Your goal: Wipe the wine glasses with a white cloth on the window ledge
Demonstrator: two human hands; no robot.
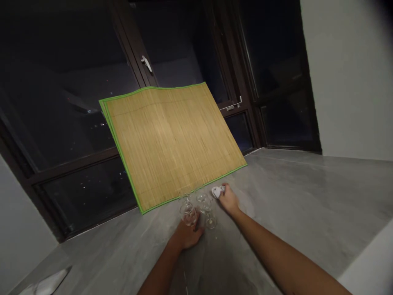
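Note:
Clear stemmed glasses stand close together on the grey stone sill. The bowl of one stemmed glass rises over my left hand, whose fingers curl around its lower part; the stem is hidden. Just right of it stands another stemmed glass, its round foot showing on the stone. Faint outlines of more glass appear behind these. My right hand is closed on a crumpled white cloth, to the right of the glasses and apart from them, low over the surface.
A bamboo mat with green edging leans upright against the dark window behind the glasses. The grey stone sill stretches to both sides. A white object lies at the lower left. A window handle is above the mat.

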